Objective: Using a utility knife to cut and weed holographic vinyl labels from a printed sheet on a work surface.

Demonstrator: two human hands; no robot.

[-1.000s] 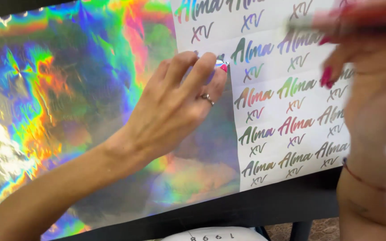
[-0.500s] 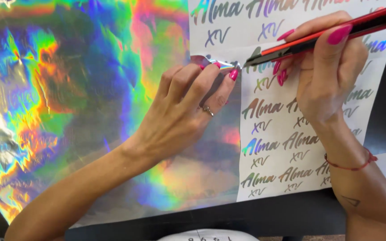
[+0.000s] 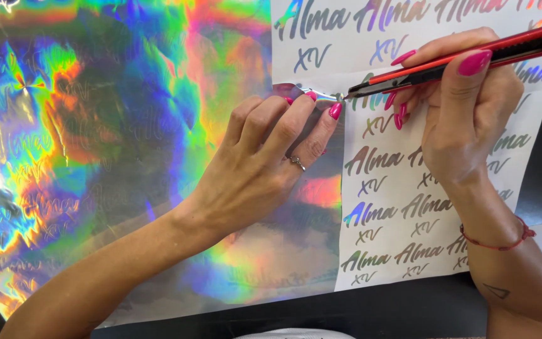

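Red knife (image 3: 472, 55) tip down-left, near-horizontal

Hands (image 3: 265, 157), knife (image 3: 465, 55), holographic foil (image 3: 95, 157)

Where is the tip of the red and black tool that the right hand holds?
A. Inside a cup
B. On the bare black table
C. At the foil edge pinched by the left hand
C: the tool in the right hand points at the peeled foil edge that the left hand pinches.

A black table (image 3: 409, 307), seemingly, carries a large holographic foil sheet (image 3: 114, 144).
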